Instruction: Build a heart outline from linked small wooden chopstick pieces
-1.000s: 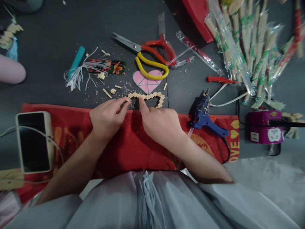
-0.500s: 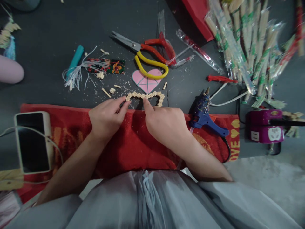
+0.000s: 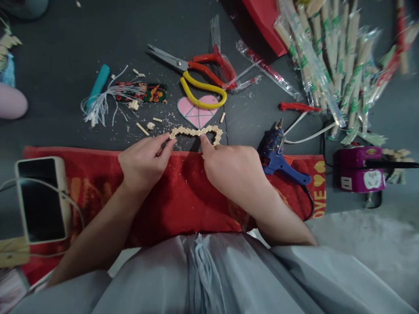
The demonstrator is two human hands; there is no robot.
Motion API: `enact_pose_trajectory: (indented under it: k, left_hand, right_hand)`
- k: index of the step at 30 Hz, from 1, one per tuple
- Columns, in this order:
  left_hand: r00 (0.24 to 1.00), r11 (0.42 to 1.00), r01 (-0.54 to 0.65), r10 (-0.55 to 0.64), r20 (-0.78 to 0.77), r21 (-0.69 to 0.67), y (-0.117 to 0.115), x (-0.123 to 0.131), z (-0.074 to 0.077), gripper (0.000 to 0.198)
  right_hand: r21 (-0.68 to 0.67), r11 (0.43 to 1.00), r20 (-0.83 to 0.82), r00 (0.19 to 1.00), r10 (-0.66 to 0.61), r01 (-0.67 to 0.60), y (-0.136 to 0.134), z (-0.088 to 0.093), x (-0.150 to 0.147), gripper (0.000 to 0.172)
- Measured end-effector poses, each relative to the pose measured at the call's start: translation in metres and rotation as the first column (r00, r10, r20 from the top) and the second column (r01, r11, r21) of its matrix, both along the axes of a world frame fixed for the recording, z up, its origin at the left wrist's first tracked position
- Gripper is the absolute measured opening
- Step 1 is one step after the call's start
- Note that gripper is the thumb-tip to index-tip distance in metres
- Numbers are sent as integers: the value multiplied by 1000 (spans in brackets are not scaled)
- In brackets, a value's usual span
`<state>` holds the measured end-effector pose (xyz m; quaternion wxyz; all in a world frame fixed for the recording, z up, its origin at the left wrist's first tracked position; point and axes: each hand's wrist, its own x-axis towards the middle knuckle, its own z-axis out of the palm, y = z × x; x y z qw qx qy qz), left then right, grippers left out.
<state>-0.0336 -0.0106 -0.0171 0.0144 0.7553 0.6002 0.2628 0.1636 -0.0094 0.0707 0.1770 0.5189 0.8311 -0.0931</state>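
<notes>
Between my hands is a curved outline (image 3: 187, 131) made of small pale wooden pieces, shaped like the upper part of a heart. Its left end is pinched between thumb and forefinger of my left hand (image 3: 144, 158). The forefinger of my right hand (image 3: 234, 168) is stretched onto the middle of the outline, while the other fingers curl under the palm, mostly hidden. The outline's right end passes behind this hand. Just beyond lies a pink paper heart (image 3: 196, 114) with drawn lines, partly covered by the scissors (image 3: 203, 89), which have red and yellow handles.
A blue glue gun (image 3: 278, 157) lies right of my right hand, partly on the red cloth (image 3: 183, 196). Wrapped chopsticks (image 3: 327, 56) are heaped at the far right. A phone (image 3: 41, 196), a purple box (image 3: 362, 170), a teal stick (image 3: 98, 85) and wood crumbs lie around.
My right forefinger has shifted slightly right along the outline. My left hand keeps its pinch. The whole scene sits a little further left because the view has moved.
</notes>
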Motion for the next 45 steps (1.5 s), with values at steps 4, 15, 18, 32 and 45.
enact_pose_trajectory:
  k: [4,15,18,32,45]
  left_hand:
    - [1000,1000,-7,7,0,-23,0,0,1,26]
    - [999,1000,-4,5,35,-28,0,0,0,26]
    - [1000,1000,-14,14,10,-23,0,0,0,28]
    - [998,998,5,-1,62,-55,0,-1,-2,31]
    - [1000,1000,19,-18,18,-10,0,-1,-1,30]
  right_hand:
    - [-22,999,28,999,-34,34,3,1,0,58]
    - [-37,995,72,993,-90,93,6,0,2,60]
    - [-41,995,68,994,-85,88,6,0,1,59]
    - [-49,999,-35,999,22,-23,3,-10,-7,65]
    - [-62,998,-74,997,20,-25,5,-15,-13,64]
